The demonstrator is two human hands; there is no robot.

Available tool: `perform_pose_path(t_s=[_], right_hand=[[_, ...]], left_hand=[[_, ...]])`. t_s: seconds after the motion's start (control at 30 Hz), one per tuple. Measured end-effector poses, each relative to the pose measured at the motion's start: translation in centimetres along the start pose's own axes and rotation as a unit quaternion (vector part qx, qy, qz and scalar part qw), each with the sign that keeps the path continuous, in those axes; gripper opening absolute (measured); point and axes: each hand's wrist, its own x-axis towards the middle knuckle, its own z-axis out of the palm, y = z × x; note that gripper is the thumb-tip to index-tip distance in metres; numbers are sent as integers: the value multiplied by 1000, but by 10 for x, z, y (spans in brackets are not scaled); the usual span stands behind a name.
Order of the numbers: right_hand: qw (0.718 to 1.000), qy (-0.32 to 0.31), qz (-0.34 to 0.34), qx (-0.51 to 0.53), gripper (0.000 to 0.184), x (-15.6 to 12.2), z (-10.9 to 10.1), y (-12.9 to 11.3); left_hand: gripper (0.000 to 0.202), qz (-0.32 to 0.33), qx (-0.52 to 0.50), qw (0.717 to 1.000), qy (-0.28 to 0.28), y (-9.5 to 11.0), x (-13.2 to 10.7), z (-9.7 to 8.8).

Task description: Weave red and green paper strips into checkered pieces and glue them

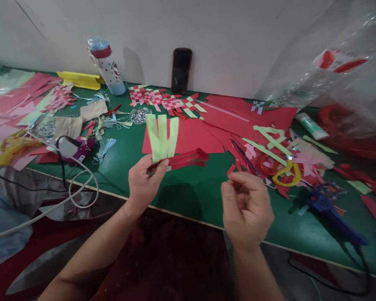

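My left hand (146, 179) pinches light green paper strips (163, 136), which fan upward, together with red paper strips (191, 159) that point right. Thumb and fingers are closed over where the two colours cross, so that join is partly hidden. My right hand (249, 207) hovers over the table's front edge with its fingers curled inward and the thumb close to the index finger. Nothing shows between those fingers. Just beyond it lie yellow-handled scissors (288, 173) and dark-bladed scissors (246, 156) among paper scraps. Red paper sheets (194, 138) lie behind the held strips.
A blue glue gun (335, 213) lies at right, its cord hanging over the edge. Woven red-and-green paper pieces (166, 100) line the back, near a phone (181, 71) and a bottle (109, 69). At left, a white cable (94, 179) loops over the edge near tassels (106, 148).
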Motion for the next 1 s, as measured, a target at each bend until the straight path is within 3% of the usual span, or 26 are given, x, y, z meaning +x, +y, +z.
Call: perform_pose_path(t_s=[0.03, 0.1, 0.13, 0.2, 0.3, 0.37, 0.5, 0.67, 0.73, 0.8, 0.9, 1.0], right_hand=[[999, -48, 6, 0, 16, -2, 1, -3], [986, -158, 47, 35, 18, -6, 4, -6], [971, -216, 78, 61, 20, -8, 5, -5], [936, -294, 161, 109, 24, -13, 5, -2], [883, -313, 312, 158, 27, -23, 3, 5], [855, -304, 376, 189, 32, -30, 1, 7], [803, -324, 430, 256, 31, -37, 0, 7], [760, -282, 523, 263, 47, -31, -6, 10], [754, -310, 528, 239, 53, -25, -10, 13], [770, -367, 489, 182, 54, -20, -13, 15], [785, -439, 424, 101, 46, -13, -15, 17], [795, -457, 394, 66, 35, -10, -15, 19]], left_hand=[[5, 97, 67, 993, 10, 1, 2, -3], [11, 288, 152, 946, -8, -1, 2, -8], [16, 353, 162, 921, -33, -3, 0, -10], [20, 418, 176, 887, -81, -11, -7, -14], [19, 426, 210, 872, -120, -26, -20, -18], [18, 423, 216, 870, -133, -32, -27, -19], [19, 412, 234, 868, -150, -36, -33, -21], [20, 397, 282, 852, -193, -35, -37, -22], [18, 399, 300, 841, -208, -34, -38, -21], [16, 402, 312, 831, -224, -32, -39, -20], [17, 395, 320, 825, -245, -31, -40, -18], [17, 367, 324, 829, -271, -27, -41, -19]])
